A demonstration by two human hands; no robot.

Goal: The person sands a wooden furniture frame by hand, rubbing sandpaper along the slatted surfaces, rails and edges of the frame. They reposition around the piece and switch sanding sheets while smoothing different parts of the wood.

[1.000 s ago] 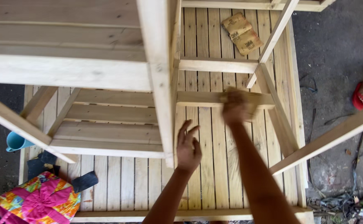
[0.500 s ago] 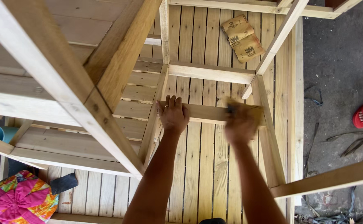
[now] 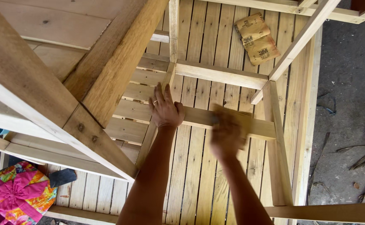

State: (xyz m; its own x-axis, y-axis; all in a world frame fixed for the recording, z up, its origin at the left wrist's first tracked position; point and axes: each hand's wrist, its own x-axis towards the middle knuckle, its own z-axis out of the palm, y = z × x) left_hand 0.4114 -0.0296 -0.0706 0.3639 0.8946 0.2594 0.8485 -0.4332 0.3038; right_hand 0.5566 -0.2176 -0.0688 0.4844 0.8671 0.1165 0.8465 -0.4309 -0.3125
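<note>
— Two hands in view. Report each.

— Left hand: open and flat, fingers spread, palm pressed on the horizontal cross rail where it meets the frame. It grips nothing and braces only. Right hand: motion-blurred, over the same rail just right of the left. I cannot tell how far it is closed or whether it has anything under it.

— Location of the rail?

— It spans the timber frame above the slatted base and joins an upright at its right end. Folded sandpaper sheets lie on the slats, well apart from both hands.

— Step in hand?

— My judgement: surface work along the rail's top face, one hand steadying and the other stroking. The blur fits a fast stroke along the rail.

— Requirement for the next move?

— I would hold firm downward pressure at the brace, keep strokes along the grain, and keep the working hand clear of the left thumb.
</note>
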